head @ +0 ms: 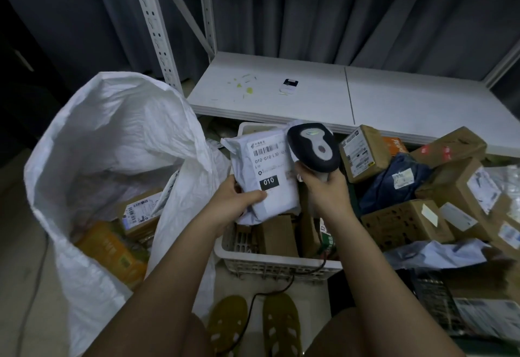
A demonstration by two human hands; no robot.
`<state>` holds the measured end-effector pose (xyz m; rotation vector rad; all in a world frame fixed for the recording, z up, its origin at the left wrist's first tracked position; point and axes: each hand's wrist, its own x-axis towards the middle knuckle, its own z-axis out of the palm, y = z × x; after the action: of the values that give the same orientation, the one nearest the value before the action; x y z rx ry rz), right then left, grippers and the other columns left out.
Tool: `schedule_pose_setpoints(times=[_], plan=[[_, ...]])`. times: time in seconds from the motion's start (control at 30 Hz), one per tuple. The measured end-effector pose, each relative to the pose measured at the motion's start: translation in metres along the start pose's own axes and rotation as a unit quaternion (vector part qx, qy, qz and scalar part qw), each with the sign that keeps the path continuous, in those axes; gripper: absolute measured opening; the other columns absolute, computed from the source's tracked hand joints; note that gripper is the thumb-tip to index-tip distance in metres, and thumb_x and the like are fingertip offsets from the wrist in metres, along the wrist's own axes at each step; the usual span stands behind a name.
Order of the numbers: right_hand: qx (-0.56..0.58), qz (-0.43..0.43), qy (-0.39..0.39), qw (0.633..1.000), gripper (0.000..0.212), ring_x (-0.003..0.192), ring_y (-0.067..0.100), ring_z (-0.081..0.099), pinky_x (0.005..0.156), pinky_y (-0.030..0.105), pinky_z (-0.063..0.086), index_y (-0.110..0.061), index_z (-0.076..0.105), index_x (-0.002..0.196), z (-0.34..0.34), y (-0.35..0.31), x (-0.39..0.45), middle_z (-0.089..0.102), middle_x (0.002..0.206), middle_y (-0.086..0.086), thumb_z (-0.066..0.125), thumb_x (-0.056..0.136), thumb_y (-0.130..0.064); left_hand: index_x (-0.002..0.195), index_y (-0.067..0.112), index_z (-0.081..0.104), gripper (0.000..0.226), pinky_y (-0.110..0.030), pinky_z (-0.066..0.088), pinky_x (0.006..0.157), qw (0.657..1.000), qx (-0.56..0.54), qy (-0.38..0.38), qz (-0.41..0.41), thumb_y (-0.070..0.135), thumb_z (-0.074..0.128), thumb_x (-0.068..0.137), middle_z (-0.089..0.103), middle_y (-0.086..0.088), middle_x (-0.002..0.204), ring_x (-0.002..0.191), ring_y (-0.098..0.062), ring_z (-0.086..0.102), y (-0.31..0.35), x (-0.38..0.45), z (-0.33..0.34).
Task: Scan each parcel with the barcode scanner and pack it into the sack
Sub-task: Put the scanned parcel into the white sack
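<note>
My left hand (235,198) grips a white parcel (264,176) label-up above the white basket (270,265). My right hand (323,187) holds the barcode scanner (313,145) just beside its label. The open sack (112,142) stands left, holding parcels.

Both my hands up and busy, forearms reaching forward out of the bottom of the view.

My left hand (239,197) sits around 10 o'clock of centre, palm turned inward, thumb laid across the front of the white parcel (264,176) and fingers wrapped behind its lower left corner, so it's a proper grip. My right hand (323,187) is just beside it at about 2 o'clock, fist curled round the handle of the barcode scanner (313,145), knuckles facing me, wrist bent slightly back. Both arms are bare and angle in toward each other, left forearm coming from 7 o'clock, right from 5 o'clock.
</note>
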<state>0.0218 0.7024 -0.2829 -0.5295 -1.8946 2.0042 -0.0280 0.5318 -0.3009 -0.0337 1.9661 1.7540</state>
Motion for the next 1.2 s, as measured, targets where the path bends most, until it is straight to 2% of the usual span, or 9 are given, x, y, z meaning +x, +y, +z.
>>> schedule_pose_setpoints(times=[0.07, 0.17, 0.23, 0.33, 0.53, 0.9, 1.0, 1.1, 1.2], plan=[[-0.022, 0.014, 0.003, 1.0, 0.016, 0.071, -0.005, 0.061, 0.059, 0.01, 0.048, -0.022, 0.06, 0.102, -0.004, 0.0, -0.003, 0.064, 0.083, -0.013, 0.067, 0.09, -0.015, 0.133, 0.013, 0.049, 0.055, -0.017, 0.053, 0.065, 0.999, -0.007, 0.037, 0.012, 0.009, 0.072, 0.083, 0.063, -0.003, 0.124, 0.097, -0.012, 0.062, -0.005, 0.006, 0.003], [-0.065, 0.041, -0.035, 0.996, 0.008, 0.055, 0.004, 0.055, 0.054, 0.019, 0.045, -0.018, 0.062, 0.084, -0.013, 0.002, -0.005, 0.06, 0.062, -0.009, 0.068, 0.088, -0.016, 0.13, 0.01, 0.053, 0.052, -0.024, 0.055, 0.073, 0.998, -0.019, 0.057, 0.02, 0.007, 0.072, 0.083, 0.064, -0.004, 0.123, 0.101, -0.015, 0.064, -0.012, 0.014, 0.005], [-0.1, 0.046, -0.081, 0.991, 0.01, 0.054, 0.002, 0.056, 0.051, 0.014, 0.044, -0.017, 0.062, 0.081, -0.018, 0.003, -0.008, 0.06, 0.06, -0.01, 0.07, 0.086, -0.013, 0.126, 0.008, 0.056, 0.046, -0.021, 0.054, 0.071, 0.998, -0.015, 0.063, 0.023, 0.007, 0.072, 0.083, 0.066, -0.004, 0.119, 0.094, -0.012, 0.064, -0.015, 0.017, 0.004], [-0.103, 0.018, -0.113, 0.988, 0.02, 0.063, -0.011, 0.061, 0.054, 0.005, 0.044, -0.011, 0.066, 0.099, -0.021, 0.005, -0.013, 0.065, 0.077, -0.012, 0.074, 0.082, -0.004, 0.122, 0.01, 0.059, 0.04, -0.02, 0.053, 0.068, 0.998, -0.014, 0.057, 0.024, 0.009, 0.072, 0.084, 0.067, -0.003, 0.113, 0.089, -0.008, 0.065, -0.017, 0.02, 0.003], [-0.103, 0.0, -0.106, 0.989, 0.022, 0.051, -0.01, 0.053, 0.05, 0.008, 0.041, -0.017, 0.061, 0.084, -0.025, 0.012, -0.012, 0.058, 0.052, -0.025, 0.078, 0.078, -0.004, 0.121, 0.008, 0.06, 0.038, -0.013, 0.051, 0.058, 0.998, -0.02, 0.054, 0.023, 0.007, 0.071, 0.084, 0.067, 0.0, 0.105, 0.088, -0.006, 0.064, -0.017, 0.023, 0.004], [-0.077, 0.002, -0.128, 0.989, 0.023, 0.055, -0.008, 0.055, 0.053, 0.009, 0.043, -0.013, 0.064, 0.096, -0.033, 0.01, -0.013, 0.061, 0.058, -0.022, 0.078, 0.079, -0.009, 0.121, 0.011, 0.061, 0.038, -0.016, 0.051, 0.063, 0.998, -0.023, 0.05, 0.029, 0.008, 0.071, 0.084, 0.068, 0.003, 0.106, 0.088, -0.005, 0.065, -0.014, 0.017, 0.003], [-0.047, -0.012, -0.095, 0.994, 0.027, 0.064, -0.003, 0.061, 0.058, 0.015, 0.049, -0.013, 0.066, 0.098, -0.02, -0.002, -0.017, 0.067, 0.074, -0.013, 0.081, 0.076, -0.017, 0.118, 0.013, 0.062, 0.036, -0.018, 0.053, 0.069, 0.996, -0.06, 0.049, 0.04, 0.009, 0.072, 0.084, 0.069, -0.001, 0.114, 0.093, -0.007, 0.067, -0.007, 0.005, -0.002], [0.009, -0.019, -0.042, 0.999, 0.041, 0.065, 0.011, 0.06, 0.058, 0.023, 0.05, -0.008, 0.068, 0.098, -0.002, -0.012, -0.017, 0.068, 0.077, 0.0, 0.08, 0.068, -0.033, 0.122, 0.014, 0.058, 0.04, -0.019, 0.055, 0.073, 0.983, -0.128, 0.096, 0.086, 0.008, 0.071, 0.084, 0.069, 0.002, 0.114, 0.099, -0.008, 0.067, 0.009, -0.014, -0.019], [0.01, 0.007, -0.033, 0.999, 0.023, 0.057, 0.014, 0.056, 0.058, 0.026, 0.049, -0.016, 0.065, 0.077, 0.019, -0.017, -0.018, 0.061, 0.06, 0.0, 0.078, 0.076, -0.035, 0.122, 0.016, 0.049, 0.042, -0.018, 0.055, 0.07, 0.954, -0.157, 0.211, 0.142, 0.012, 0.071, 0.086, 0.067, 0.007, 0.106, 0.094, -0.006, 0.066, 0.022, -0.04, -0.046]])
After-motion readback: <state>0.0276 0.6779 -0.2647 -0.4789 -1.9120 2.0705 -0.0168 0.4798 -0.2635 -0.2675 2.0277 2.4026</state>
